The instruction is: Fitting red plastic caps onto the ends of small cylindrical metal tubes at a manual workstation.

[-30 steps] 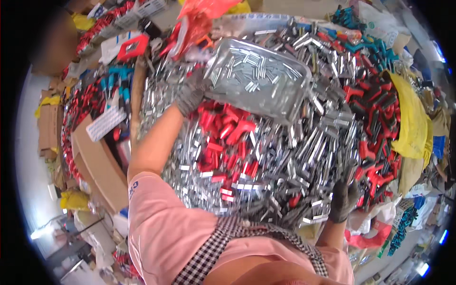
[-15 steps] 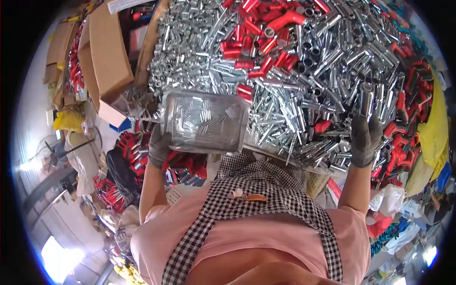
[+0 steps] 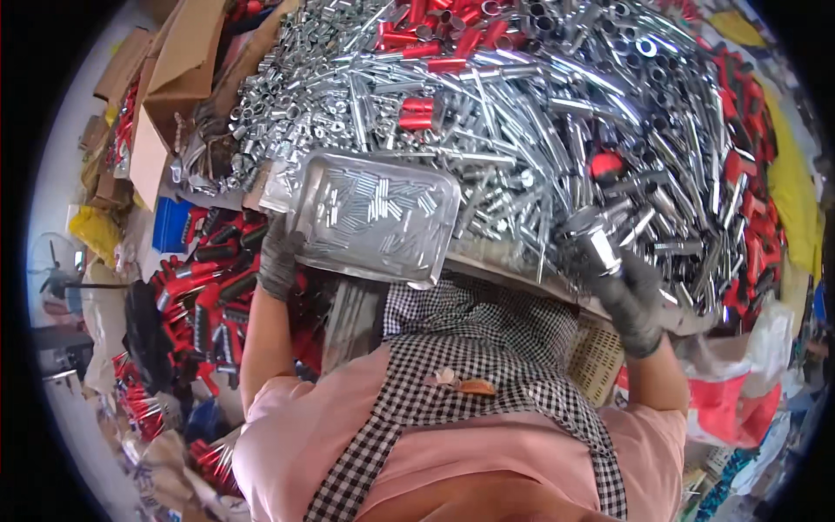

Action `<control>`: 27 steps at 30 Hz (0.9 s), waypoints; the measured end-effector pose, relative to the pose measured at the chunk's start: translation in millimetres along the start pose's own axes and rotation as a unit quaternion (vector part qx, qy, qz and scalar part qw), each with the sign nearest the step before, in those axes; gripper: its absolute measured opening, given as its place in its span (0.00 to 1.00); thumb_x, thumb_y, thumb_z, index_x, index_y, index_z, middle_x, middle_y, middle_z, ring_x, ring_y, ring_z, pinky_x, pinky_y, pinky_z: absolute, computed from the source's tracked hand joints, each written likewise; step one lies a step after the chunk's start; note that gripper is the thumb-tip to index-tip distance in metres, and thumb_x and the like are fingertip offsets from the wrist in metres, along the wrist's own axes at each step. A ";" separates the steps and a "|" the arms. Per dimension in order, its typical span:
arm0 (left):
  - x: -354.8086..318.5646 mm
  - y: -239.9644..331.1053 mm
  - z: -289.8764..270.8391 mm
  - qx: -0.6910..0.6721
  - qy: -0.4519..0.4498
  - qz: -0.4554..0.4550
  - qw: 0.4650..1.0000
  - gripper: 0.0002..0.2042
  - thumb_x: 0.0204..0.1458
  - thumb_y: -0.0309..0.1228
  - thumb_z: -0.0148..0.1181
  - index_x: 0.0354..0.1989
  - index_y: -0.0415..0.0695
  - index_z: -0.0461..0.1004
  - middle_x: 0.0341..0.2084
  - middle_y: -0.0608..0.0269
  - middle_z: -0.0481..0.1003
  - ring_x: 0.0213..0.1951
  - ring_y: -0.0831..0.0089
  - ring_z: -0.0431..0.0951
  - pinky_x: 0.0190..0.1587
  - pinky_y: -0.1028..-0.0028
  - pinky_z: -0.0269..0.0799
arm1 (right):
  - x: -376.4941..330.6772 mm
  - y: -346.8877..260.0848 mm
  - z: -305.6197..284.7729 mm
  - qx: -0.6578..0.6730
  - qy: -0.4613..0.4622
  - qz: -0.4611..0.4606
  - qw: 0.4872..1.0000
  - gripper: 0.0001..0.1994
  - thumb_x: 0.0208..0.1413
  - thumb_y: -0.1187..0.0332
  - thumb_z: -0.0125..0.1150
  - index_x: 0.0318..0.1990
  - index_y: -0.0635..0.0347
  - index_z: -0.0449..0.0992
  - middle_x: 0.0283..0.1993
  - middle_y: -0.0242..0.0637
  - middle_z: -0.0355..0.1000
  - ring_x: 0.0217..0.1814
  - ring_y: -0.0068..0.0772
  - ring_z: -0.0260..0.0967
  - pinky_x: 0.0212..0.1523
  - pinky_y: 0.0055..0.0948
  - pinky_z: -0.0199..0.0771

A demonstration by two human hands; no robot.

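Note:
My left hand [image 3: 280,257], in a dark grey glove, is closed on the left edge of a shallow metal tray [image 3: 348,250]. Many short, thin silver pins [image 3: 370,193] lie scattered in the tray. To the right, my gloved right hand [image 3: 633,304] grips a shiny chrome socket-like cylinder [image 3: 602,248], low over the near side of the pile. Around that hand lie heaped chrome tubes and sockets [image 3: 678,209]. Its fingertips are partly hidden among the metal.
Small silver fittings [image 3: 270,96] and red tubular parts [image 3: 426,43] are heaped beyond the tray. Cardboard boxes [image 3: 187,52] stand at the far left. Red-and-black handled tools [image 3: 209,296] pile up below them; others [image 3: 755,226] line the right side.
My right hand has come nearer and to the left, and the chrome cylinder it holds now tilts. The tray stays in my left hand, with its contents more plainly visible.

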State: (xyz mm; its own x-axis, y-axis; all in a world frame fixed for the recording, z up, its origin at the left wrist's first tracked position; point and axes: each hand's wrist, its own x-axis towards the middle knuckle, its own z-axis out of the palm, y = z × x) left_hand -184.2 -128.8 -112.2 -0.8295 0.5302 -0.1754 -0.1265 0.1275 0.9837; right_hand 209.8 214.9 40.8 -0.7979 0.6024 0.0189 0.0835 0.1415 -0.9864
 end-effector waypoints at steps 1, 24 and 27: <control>-3.3 0.6 -3.6 0.047 -0.025 0.037 0.998 0.25 0.49 0.24 0.53 0.58 0.37 0.61 0.39 0.66 0.70 0.35 0.79 0.70 0.38 0.80 0.70 | -20.9 3.0 6.8 -0.032 -0.042 0.081 0.995 0.31 0.45 0.50 0.63 0.49 0.69 0.72 0.36 0.32 0.73 0.30 0.17 0.63 0.30 0.18 0.64; -52.1 21.9 76.6 -0.083 -0.099 -0.115 0.985 0.21 0.47 0.31 0.52 0.51 0.40 0.66 0.28 0.64 0.73 0.21 0.76 0.72 0.16 0.78 0.65 | 7.8 100.4 155.7 -0.403 0.183 -0.223 0.868 0.25 0.46 0.51 0.63 0.46 0.61 0.73 0.32 0.44 0.75 0.29 0.44 0.74 0.32 0.36 0.73; -42.0 2.0 44.3 -0.078 -0.128 -0.184 0.971 0.21 0.46 0.32 0.53 0.51 0.42 0.66 0.26 0.65 0.73 0.18 0.76 0.72 0.10 0.79 0.61 | 30.7 66.0 168.4 -0.471 0.030 -0.176 0.864 0.27 0.49 0.47 0.59 0.48 0.59 0.73 0.37 0.45 0.75 0.35 0.44 0.74 0.37 0.36 0.74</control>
State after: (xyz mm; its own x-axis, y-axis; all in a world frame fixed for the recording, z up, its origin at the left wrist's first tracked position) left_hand -125.5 -113.6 -104.7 -0.5529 0.6660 -0.5007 -0.4862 0.2302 0.8430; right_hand 90.3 110.4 -51.2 -0.8426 0.4278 0.3272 0.3133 0.8835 -0.3484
